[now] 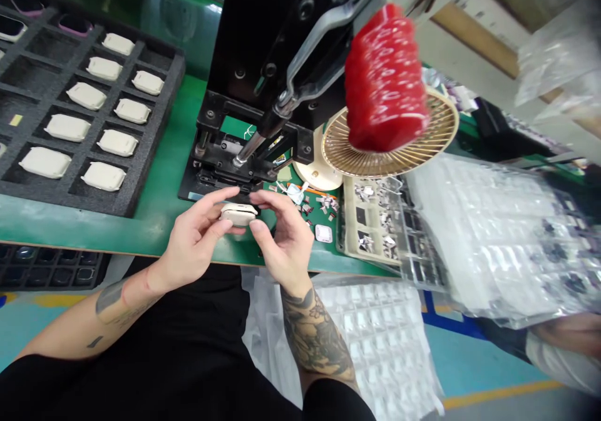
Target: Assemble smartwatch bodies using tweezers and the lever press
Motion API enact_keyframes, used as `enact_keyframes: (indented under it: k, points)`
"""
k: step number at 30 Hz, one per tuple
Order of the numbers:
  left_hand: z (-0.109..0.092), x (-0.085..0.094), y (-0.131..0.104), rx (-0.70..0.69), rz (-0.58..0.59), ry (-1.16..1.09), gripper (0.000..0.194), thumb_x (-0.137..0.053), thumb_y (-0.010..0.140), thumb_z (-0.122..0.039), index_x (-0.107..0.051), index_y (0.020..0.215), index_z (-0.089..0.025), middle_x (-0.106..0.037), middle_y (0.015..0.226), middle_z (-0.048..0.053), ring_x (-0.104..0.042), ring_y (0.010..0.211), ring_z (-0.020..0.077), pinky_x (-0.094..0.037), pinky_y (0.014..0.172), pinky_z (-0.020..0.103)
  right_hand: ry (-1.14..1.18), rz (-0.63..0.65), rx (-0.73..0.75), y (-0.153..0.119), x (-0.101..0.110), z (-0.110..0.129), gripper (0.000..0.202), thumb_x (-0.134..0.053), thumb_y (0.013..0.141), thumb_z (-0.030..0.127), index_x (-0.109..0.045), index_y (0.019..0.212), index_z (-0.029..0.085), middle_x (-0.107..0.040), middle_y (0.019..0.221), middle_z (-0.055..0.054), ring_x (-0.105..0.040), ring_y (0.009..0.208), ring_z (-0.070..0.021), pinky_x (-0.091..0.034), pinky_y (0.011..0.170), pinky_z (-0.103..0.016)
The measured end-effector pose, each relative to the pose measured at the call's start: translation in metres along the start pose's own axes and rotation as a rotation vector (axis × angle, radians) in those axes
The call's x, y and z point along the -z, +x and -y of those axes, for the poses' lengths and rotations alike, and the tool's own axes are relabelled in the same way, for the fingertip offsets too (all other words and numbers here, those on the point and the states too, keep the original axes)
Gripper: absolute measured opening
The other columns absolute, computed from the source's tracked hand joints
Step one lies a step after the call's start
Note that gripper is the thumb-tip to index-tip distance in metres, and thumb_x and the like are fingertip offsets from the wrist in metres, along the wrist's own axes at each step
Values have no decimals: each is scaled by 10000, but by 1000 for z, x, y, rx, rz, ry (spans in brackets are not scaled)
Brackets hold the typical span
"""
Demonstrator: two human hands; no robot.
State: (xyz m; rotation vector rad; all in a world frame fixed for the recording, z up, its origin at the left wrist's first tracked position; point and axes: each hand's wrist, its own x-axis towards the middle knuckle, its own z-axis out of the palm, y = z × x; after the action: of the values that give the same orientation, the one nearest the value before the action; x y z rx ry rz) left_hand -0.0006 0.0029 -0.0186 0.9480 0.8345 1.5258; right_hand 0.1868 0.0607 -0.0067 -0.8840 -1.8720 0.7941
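Note:
My left hand grips the left end of a cream-coloured watch case, thumb on the near side. At its right end, my right hand has its thumb and fingertips closed on the same case. A dark seam runs along the case's edge. Just beyond my hands stands a black hand press with a metal lever and a large red grip. The case is held in front of the press base, above the green bench.
On the left a dark foam tray holds several similar cream cases. A fan stands behind small loose parts and a divided parts box. Clear plastic trays lie at right; another person's arm shows there.

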Motion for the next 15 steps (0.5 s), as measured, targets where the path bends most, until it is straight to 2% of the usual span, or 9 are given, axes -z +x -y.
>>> enact_keyframes:
  k: [2,4,6,9,11,13,15]
  points:
    - [-1,2,0,0,35,41,395,-746,1127,-247,-746,1521,-220,-879,1333,86,-885,1147,223,-750,1014,326,50,22,-25,3,-1,1,198,-739,1093,256,-785,1284,276,-806,1250,-81,-772,1179,-255,-659,1062,-463]
    - [-1,3,-1,-8,49,116,353,-749,1124,-254,-784,1474,-217,-871,1368,82,-892,1114,216,-747,1001,305,66,1,-15,4,-4,4,100,-727,1100,235,-795,1168,261,-803,1190,-69,-768,1135,-234,-645,1037,-429]
    - [-1,4,-3,-72,37,253,295,-741,1125,-247,-824,1407,-221,-884,1332,65,-896,1079,208,-739,981,280,64,-35,5,3,-10,8,90,-704,1111,229,-784,1145,250,-789,1150,-67,-757,1095,-221,-632,997,-405]
    - [-2,4,-7,-269,-16,468,236,-757,1098,-208,-872,1303,-228,-907,1241,48,-900,1053,220,-729,973,279,61,-70,38,-3,-16,16,107,-660,1130,244,-767,1124,237,-778,1113,-74,-752,1058,-224,-629,954,-402]
    - [-4,3,-9,-323,-41,506,207,-775,1077,-199,-884,1251,-223,-913,1201,52,-905,1011,227,-731,945,286,43,-39,51,-4,-13,20,110,-654,1134,241,-762,1116,233,-783,1092,-73,-762,1031,-220,-642,923,-398]
    - [-8,3,-9,-210,-54,411,184,-775,1087,-241,-875,1236,-203,-918,1144,68,-910,949,231,-742,884,290,-40,-9,111,4,-3,25,78,-697,1122,262,-769,1133,235,-795,1090,-70,-780,1034,-224,-661,932,-414]
    - [-13,5,-7,-12,-75,227,285,-782,1099,-334,-832,1331,-177,-917,1092,91,-916,929,261,-757,826,312,-176,-92,205,25,11,29,204,-703,1138,391,-776,1231,225,-796,1203,-108,-785,1191,-274,-663,1066,-508]
